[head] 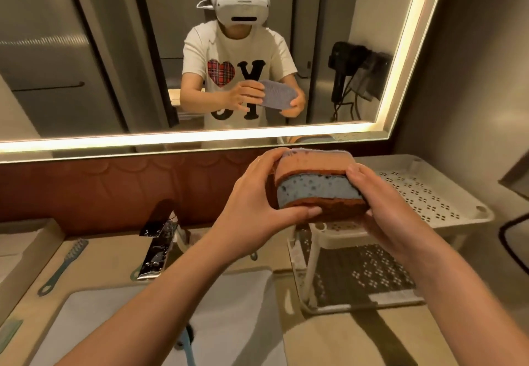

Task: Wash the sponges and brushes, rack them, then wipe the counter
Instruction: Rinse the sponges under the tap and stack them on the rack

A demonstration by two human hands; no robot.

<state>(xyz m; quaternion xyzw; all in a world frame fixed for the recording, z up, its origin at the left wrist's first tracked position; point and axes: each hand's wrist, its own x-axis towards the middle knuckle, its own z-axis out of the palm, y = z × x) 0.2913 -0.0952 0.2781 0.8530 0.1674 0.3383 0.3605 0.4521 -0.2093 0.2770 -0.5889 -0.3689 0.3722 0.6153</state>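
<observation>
I hold a thick sponge [317, 188], blue in the middle with orange-brown layers above and below, up in front of me over the counter. My left hand [257, 191] grips its left end, fingers curled under the lower edge. My right hand [380, 202] grips its right end from below and behind. A white two-tier rack [429, 194] with perforated shelves stands just right of the sponge. A teal-handled brush [61, 265] lies on the counter at left. Another blue handle [189, 345] shows in the sink below my left forearm.
A chrome faucet [157, 248] rises behind the grey sink basin [234, 308]. A beige tray [17, 254] sits at far left, a green item [10, 334] near the left edge. The lit mirror [200, 50] fills the wall ahead. A dark cable [512, 239] loops at right.
</observation>
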